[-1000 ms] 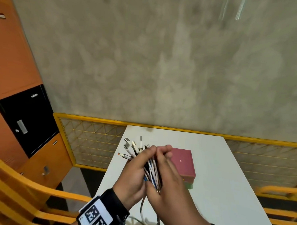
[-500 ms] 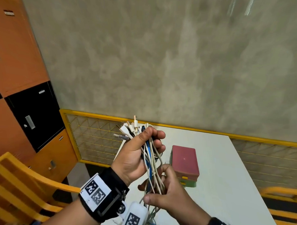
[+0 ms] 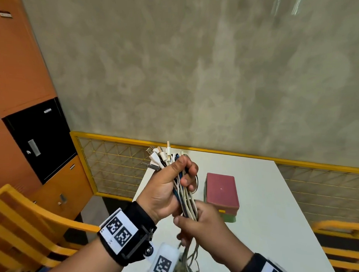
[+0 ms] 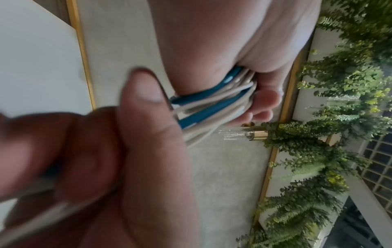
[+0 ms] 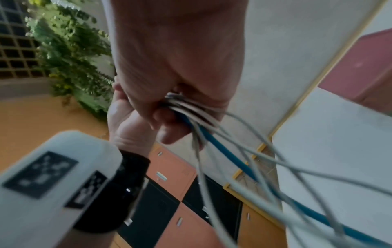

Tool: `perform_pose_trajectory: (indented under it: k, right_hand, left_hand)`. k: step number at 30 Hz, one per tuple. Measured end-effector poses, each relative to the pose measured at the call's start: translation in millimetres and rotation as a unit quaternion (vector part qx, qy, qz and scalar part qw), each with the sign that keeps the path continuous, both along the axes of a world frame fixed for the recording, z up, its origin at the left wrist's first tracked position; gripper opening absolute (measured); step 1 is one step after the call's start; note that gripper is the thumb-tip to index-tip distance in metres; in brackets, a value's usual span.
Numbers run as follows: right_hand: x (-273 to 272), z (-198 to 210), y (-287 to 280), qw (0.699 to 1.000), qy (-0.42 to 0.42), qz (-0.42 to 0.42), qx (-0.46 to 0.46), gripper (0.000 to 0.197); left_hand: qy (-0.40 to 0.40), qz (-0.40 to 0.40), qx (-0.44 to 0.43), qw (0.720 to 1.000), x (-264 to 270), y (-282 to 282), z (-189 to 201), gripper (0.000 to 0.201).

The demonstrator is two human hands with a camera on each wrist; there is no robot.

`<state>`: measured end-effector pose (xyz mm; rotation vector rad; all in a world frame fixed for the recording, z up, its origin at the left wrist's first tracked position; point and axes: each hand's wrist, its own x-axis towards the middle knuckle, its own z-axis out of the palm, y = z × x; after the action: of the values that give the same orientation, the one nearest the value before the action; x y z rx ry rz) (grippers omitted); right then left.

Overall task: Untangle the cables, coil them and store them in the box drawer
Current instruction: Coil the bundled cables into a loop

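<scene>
A bundle of white, blue and dark cables (image 3: pixel 185 199) is held upright above the white table (image 3: pixel 274 200). My left hand (image 3: pixel 174 180) grips the bundle near its top, and the plugs (image 3: pixel 159 155) fan out above the fist. Just below, my right hand (image 3: pixel 194 219) grips the same bundle, and the loose ends hang down from it toward the table. The left wrist view shows blue and white cables (image 4: pixel 216 104) pressed between the left hand's fingers. In the right wrist view the cables (image 5: pixel 212 127) trail out below the right hand. The box with a dark red lid (image 3: pixel 221 190) stands on the table to the right of my hands.
An orange chair (image 3: pixel 29 222) stands at the left of the table and another (image 3: pixel 341 243) at the right. Orange and black lockers (image 3: pixel 32 130) line the left wall. A yellow mesh railing (image 3: pixel 116 166) runs behind the table against a grey wall.
My left hand has risen with the plug end of the bundle. My right hand has slid down the cables and now grips them below the left hand.
</scene>
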<state>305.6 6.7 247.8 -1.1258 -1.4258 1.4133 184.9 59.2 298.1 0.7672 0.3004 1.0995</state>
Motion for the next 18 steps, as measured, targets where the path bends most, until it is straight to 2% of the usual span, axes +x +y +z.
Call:
perform_pose_trajectory:
  k: [3, 6, 10, 11, 14, 16, 18]
  right_hand:
    - [7, -8, 3, 0.994, -0.069, 0.083, -0.029, 0.005]
    - [25, -15, 11, 0.981, -0.138, 0.118, -0.064, 0.004]
    - [50, -19, 34, 0.956, -0.273, 0.108, -0.026, 0.003]
    - [53, -17, 39, 0.941, -0.319, 0.114, -0.002, 0.003]
    - [55, -13, 53, 0.887, -0.444, 0.113, 0.059, 0.024]
    - [53, -18, 61, 0.847, -0.508, 0.12, 0.095, 0.014]
    - [52, -27, 65, 0.823, -0.545, 0.113, 0.114, 0.005]
  left_hand:
    - [0.002, -0.044, 0.009, 0.999, 0, -5, 0, 0.023]
    - [0.009, -0.097, 0.022, 0.995, -6, -10, 6, 0.028]
    - [0.119, -0.199, 0.019, 0.973, -19, -16, -5, 0.032]
    - [0.159, -0.23, 0.015, 0.96, -22, -18, -11, 0.033]
    - [0.311, -0.287, 0.018, 0.906, -23, -22, -27, 0.026]
    - [0.436, -0.28, 0.053, 0.854, -18, -21, -40, 0.023]
    - [0.544, -0.259, 0.093, 0.793, -8, -18, -59, 0.027]
